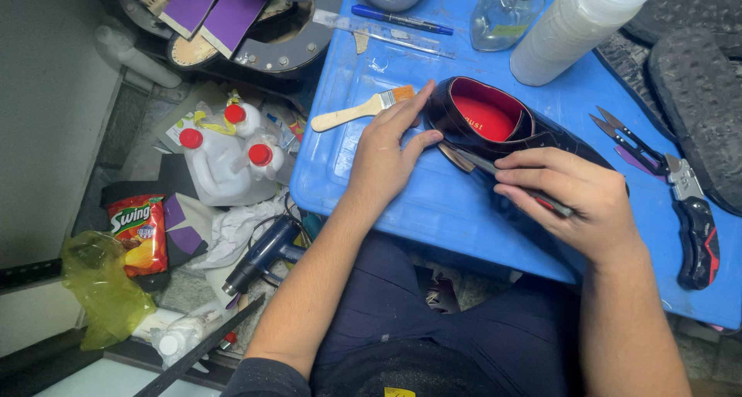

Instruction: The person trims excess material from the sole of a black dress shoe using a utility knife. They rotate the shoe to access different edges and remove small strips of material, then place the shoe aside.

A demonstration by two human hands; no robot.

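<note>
I take the blue plastic lid (402, 204) serving as a worktop as my landmark. Off its left edge, on the floor, lies a red snack bag (141, 233) with a yellow-green plastic bag (100, 285) beside it, and closer to the lid stand white jugs with red caps (224, 153). At the lid's far edge I see a clear glass bottle (504, 10) with a pale label, a tall white plastic bottle (576, 26) and a blue pen (402, 20).

Near the lid's middle lies a glossy black shoe (495, 130) with a red lining, its opening facing up.

My left hand (386, 153) rests flat beside the shoe's heel, fingers pressed together and touching the heel rim, just next to a wooden brush (363, 109). My right hand (576, 196) lies over the shoe's front, fingers curled and pinching a thin metal tool (483, 163) whose tip points at the shoe's sole edge. A folding utility knife (696, 227) and small snips (630, 142) lie at the lid's right side.
</note>
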